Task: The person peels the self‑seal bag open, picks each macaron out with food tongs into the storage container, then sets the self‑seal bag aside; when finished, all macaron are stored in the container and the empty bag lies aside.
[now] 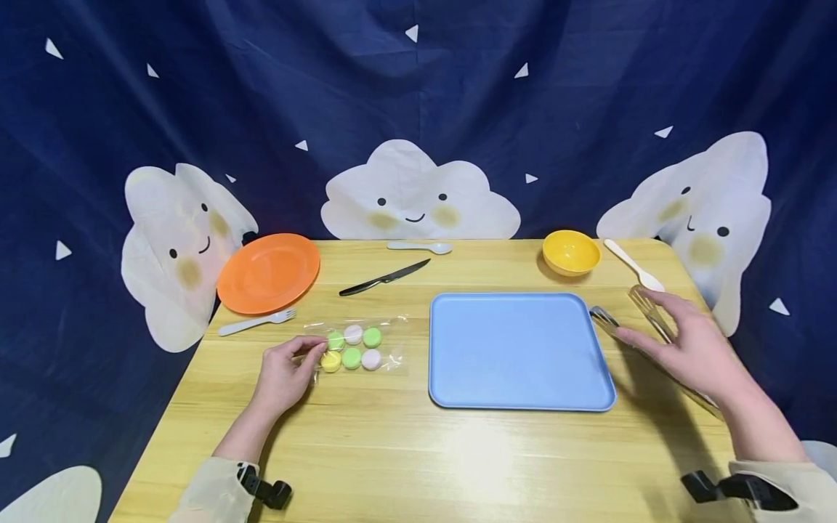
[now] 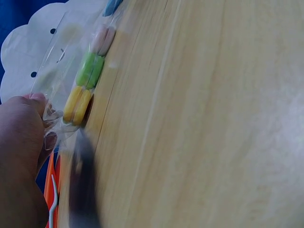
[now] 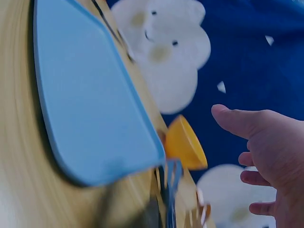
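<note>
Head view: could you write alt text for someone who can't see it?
A person's left hand pinches the edge of a clear bag of round sweets on a wooden table, while the right hand hovers open over metal tongs beside a blue tray. Farther back lie an orange plate, a yellow bowl and cutlery.

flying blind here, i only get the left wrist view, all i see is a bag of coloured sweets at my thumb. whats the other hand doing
Observer: The right hand hovers, fingers spread, over metal tongs lying right of a blue tray.
Operator: anything on the tray
Observer: Nothing shows on it.
Operator: how many sweets in the bag
Observer: Six in the bag, in two rows; the left hand pinches its left edge.
</note>
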A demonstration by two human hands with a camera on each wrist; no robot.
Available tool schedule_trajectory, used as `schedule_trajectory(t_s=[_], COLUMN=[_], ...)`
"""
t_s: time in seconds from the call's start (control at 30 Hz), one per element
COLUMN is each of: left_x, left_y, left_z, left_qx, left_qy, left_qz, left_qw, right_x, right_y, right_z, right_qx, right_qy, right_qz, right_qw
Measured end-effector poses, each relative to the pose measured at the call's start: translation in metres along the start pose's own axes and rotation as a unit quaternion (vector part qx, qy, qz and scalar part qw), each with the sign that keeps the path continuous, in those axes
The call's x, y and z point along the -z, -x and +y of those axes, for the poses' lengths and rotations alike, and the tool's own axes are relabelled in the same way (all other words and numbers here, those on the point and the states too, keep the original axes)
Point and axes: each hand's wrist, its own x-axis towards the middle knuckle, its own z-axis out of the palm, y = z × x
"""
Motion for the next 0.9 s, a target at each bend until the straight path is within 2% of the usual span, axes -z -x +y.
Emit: schedule_trajectory(t_s=[0.23,0.5,0.73,0.9], left_x=[0.000,-0.001,0.000,0.001], left_y=[-0.001,-0.002,-0.002,-0.002], left_z=[-0.001,-0.002,-0.002,-0.001], left_qx=[-0.001,-0.009,-0.010,-0.008], left_qy=[0.003,0.003,-0.001,-0.001], left_qz=[-0.003,-0.001,-0.005,-0.009], left_qw=[1.0000,1.0000,0.9999,0.9999], right_x=[0.012,0.001,-0.019,-0.027], right_y=[0.023,0.044,0.049,0.048], right_z=[0.037,0.076,0.100,0.105], right_qx=[-0.054,-0.092,-0.061,-0.035], right_qy=[0.030,0.009,0.033,0.021], right_qz=[0.011,0.001,0.025,0.054], right_qw=[0.998,0.996,0.997,0.998])
